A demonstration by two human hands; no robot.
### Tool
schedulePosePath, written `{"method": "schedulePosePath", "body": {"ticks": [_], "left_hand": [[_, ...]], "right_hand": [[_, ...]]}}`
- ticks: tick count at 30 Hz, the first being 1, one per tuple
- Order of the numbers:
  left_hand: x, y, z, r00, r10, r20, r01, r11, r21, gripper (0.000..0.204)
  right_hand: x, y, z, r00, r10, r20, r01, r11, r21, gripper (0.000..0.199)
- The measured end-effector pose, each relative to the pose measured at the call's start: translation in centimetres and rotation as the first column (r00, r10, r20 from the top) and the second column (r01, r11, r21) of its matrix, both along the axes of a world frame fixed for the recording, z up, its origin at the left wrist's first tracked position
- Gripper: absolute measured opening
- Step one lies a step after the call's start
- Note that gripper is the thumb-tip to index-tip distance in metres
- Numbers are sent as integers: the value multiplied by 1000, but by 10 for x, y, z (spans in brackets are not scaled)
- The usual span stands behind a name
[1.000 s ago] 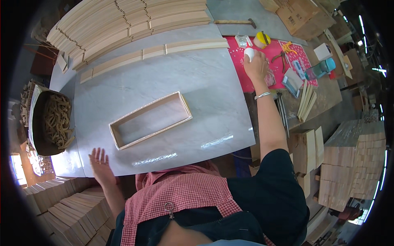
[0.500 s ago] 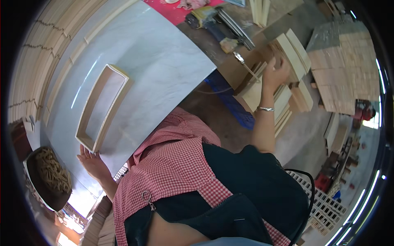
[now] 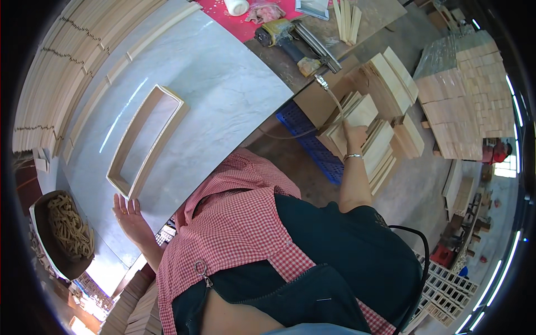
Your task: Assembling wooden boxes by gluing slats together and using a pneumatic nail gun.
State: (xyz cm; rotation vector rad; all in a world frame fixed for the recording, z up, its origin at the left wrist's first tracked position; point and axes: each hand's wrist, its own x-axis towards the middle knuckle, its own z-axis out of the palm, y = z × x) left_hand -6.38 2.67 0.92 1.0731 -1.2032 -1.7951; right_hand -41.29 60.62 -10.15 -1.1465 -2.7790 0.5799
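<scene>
A long, narrow rectangular wooden frame with pale edges rests on the grey marbled tabletop. My left hand lies at its near end, fingers stretched out and apart, the fingertips at or just beside the wood; it grips nothing. On the right, my right hand is down among upright wooden boards packed in a cardboard box. Its fingers are curled at the edge of a pale wooden board, partly hiding their hold. A clear air hose passes close by that hand.
A nail gun lies on the worn bench beyond the box, near several thin wooden strips. Long wooden strips are stacked along the left. A bin of wooden pieces stands at lower left; stacked wood blocks are far right.
My right hand has come down from above the boards to the board edges, its fingers now curled. My left hand stays at the frame's near end with its fingers straighter.
</scene>
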Motion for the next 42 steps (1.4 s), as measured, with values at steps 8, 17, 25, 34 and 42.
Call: {"method": "schedulePosePath", "body": {"ticks": [8, 17, 25, 34, 42], "left_hand": [[18, -34, -27, 861, -229, 454, 430, 803, -412, 114], [-22, -54, 1, 797, -285, 532, 526, 761, -381, 116], [-3, -29, -13, 778, -86, 622, 540, 596, -594, 102], [12, 2, 22, 810, 3, 586, 412, 707, -575, 53], [-1, 16, 27, 690, 215, 691, 425, 653, -627, 27]], "right_hand": [[-16, -10, 80, 899, 101, -426, -130, 991, -40, 67], [-45, -186, 203, 310, 532, -788, -938, 308, -161, 75], [37, -405, 242, -643, 704, -302, -738, -675, -4, 96], [43, -453, 225, -815, 574, -79, -579, -809, 102, 95], [37, -457, 215, -821, 571, -5, -569, -818, 81, 94]]}}
